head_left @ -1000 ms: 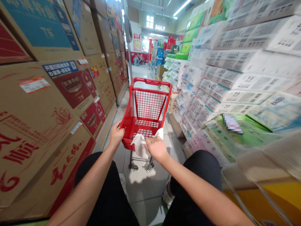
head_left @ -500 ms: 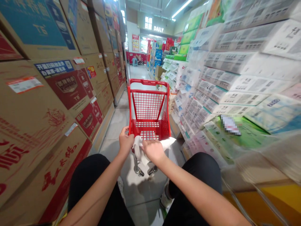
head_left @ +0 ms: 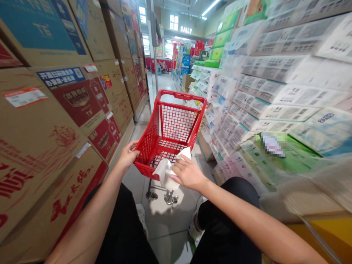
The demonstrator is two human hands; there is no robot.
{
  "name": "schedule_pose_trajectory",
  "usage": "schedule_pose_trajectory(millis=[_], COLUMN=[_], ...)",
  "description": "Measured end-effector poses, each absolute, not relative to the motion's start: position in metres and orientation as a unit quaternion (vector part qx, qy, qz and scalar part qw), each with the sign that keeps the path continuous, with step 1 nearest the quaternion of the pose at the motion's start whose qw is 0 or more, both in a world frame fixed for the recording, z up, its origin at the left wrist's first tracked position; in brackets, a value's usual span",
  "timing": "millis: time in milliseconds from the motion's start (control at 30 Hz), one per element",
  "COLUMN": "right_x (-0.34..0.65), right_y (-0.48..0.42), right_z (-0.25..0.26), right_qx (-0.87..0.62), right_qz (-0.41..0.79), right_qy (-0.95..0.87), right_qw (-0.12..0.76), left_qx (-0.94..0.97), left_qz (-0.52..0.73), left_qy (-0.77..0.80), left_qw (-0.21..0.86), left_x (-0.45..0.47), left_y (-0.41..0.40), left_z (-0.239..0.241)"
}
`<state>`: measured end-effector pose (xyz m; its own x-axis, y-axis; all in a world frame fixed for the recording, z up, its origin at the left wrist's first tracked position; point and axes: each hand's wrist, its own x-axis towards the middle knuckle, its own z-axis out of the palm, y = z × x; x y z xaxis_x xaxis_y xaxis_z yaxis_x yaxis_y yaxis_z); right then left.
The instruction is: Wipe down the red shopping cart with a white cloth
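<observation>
A small red shopping cart (head_left: 176,141) with a plastic grid basket stands between my knees, turned at an angle. My left hand (head_left: 128,157) grips the near left corner of its basket, thumb over the rim. In my right hand (head_left: 188,170) is a crumpled white cloth (head_left: 166,174), perhaps a paper wipe, pressed against the basket's near right edge. Part of the cloth sticks up past my fingers and part hangs below the rim. Nothing lies in the basket. Beneath it, the metal legs and casters (head_left: 170,199) rest on the tiles.
Stacked cardboard boxes (head_left: 79,99) wall the aisle closely on the left. Packs of tissue paper (head_left: 261,95) are piled on the right, with a green pack (head_left: 291,150) near my right knee. The tiled floor (head_left: 162,79) runs on behind the cart, past a metal post (head_left: 155,62).
The cart has swung round, its handle end moving right and its near left corner coming out to the left. My left hand moved left with it. My right hand and the cloth shifted slightly.
</observation>
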<state>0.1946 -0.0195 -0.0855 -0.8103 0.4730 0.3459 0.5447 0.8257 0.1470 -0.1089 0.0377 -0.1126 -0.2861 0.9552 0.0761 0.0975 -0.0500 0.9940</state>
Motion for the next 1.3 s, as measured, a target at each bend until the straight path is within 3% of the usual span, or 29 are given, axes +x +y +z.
schedule_pose_trajectory(millis=[167, 300, 367, 467, 533, 700, 967, 1167, 1300], right_x=[0.207, 0.228, 0.234, 0.225, 0.208, 0.174, 0.216, 0.218, 0.195], right_y=[0.003, 0.041, 0.051, 0.046, 0.032, 0.003, 0.02, 0.018, 0.006], right_z=[-0.053, -0.039, -0.037, -0.044, -0.054, -0.069, -0.058, -0.053, -0.06], right_qx=[-0.258, -0.369, -0.419, -0.404, -0.377, -0.407, -0.41, -0.439, -0.442], right_qz=[-0.089, -0.123, -0.146, -0.122, -0.085, -0.073, -0.121, -0.145, -0.144], right_qy=[-0.956, -0.915, -0.886, -0.894, -0.911, -0.895, -0.891, -0.874, -0.871], right_qw=[0.105, 0.107, 0.136, 0.15, 0.146, 0.166, 0.152, 0.148, 0.16], left_qx=[0.485, 0.512, 0.554, 0.592, 0.586, 0.662, 0.792, 0.801, 0.809], left_qz=[0.526, 0.476, 0.424, 0.355, 0.345, 0.318, 0.274, 0.305, 0.25], left_qy=[0.557, 0.585, 0.646, 0.723, 0.732, 0.675, 0.539, 0.511, 0.525], left_qw=[0.421, 0.411, 0.309, 0.031, -0.043, 0.072, 0.085, 0.065, 0.081], left_x=[-0.13, -0.144, -0.144, -0.117, -0.08, 0.0, -0.039, -0.049, -0.045], left_y=[0.046, 0.053, 0.051, 0.032, 0.01, -0.046, -0.053, -0.043, -0.037], left_z=[-0.112, -0.105, -0.094, -0.074, -0.065, -0.07, -0.076, -0.075, -0.076])
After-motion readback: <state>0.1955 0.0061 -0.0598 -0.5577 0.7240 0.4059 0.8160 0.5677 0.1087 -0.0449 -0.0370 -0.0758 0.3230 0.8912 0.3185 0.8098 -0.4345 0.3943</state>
